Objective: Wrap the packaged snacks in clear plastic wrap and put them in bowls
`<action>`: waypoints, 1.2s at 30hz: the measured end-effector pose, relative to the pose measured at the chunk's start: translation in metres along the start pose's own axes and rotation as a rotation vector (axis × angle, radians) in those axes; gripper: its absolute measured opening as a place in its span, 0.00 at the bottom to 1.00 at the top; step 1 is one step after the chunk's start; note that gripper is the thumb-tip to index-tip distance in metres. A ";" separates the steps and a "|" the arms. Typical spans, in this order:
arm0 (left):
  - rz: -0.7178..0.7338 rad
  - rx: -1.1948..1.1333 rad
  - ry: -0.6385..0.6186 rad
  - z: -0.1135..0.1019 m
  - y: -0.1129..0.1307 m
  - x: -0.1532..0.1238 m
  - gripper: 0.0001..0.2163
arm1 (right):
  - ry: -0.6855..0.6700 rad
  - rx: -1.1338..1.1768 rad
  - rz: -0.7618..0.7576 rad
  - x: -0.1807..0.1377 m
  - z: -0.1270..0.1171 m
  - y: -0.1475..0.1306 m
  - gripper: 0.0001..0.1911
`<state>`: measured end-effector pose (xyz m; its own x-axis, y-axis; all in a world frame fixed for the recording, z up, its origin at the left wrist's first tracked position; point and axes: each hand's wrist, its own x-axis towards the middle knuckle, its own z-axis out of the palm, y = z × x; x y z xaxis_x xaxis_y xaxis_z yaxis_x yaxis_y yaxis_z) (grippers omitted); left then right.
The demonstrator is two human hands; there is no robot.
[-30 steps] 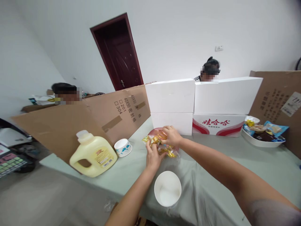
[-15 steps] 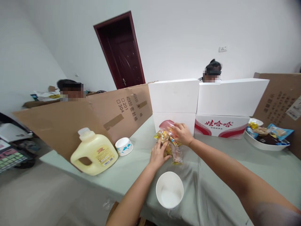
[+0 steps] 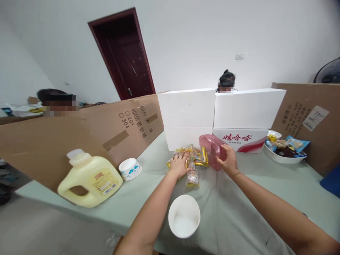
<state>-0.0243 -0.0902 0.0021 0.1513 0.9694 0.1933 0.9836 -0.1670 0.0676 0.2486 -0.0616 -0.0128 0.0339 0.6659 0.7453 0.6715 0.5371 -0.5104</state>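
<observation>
At my 12 o'clock on the pale-green cloth-covered counter (image 3: 150, 177): loose pile of gold and clear plastic-wrapped snacks (image 3: 198, 160). Hands apart. Left hand (image 3: 180, 165) spread flat on the pile; right hand (image 3: 227, 161) clamped on the rim of a translucent pink ribbed bowl (image 3: 209, 148), tipped up at the pile's 2 o'clock. White round tub (image 3: 184, 216) upright at its 6, blue-leaf-patterned white paper cup (image 3: 130, 168) at 9.

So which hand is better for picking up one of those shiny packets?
Probably the left hand: it lies right on the shiny packets, fingers spread. The right hand is busy holding the tilted pink dish beside them, so it would likely have to let go first.
</observation>
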 end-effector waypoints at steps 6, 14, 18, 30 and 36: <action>-0.007 0.053 0.053 -0.001 0.009 -0.007 0.38 | 0.178 0.083 0.428 -0.016 -0.029 0.033 0.35; -0.128 0.045 0.112 -0.007 0.013 -0.028 0.28 | 0.070 0.024 0.828 -0.029 -0.058 0.084 0.28; -0.193 -0.079 0.005 -0.005 0.001 -0.035 0.27 | -0.115 0.018 0.780 -0.048 -0.057 0.070 0.23; -0.279 -0.155 0.195 0.041 -0.029 -0.080 0.24 | -0.823 0.325 -0.245 -0.149 -0.040 -0.107 0.45; -0.315 -0.113 0.206 0.056 -0.034 -0.104 0.24 | -0.918 0.309 -0.360 -0.160 -0.017 -0.116 0.18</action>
<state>-0.0682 -0.1749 -0.0753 -0.1903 0.9218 0.3378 0.9602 0.1030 0.2597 0.1782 -0.2394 -0.0657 -0.7964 0.5083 0.3277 0.3064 0.8063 -0.5060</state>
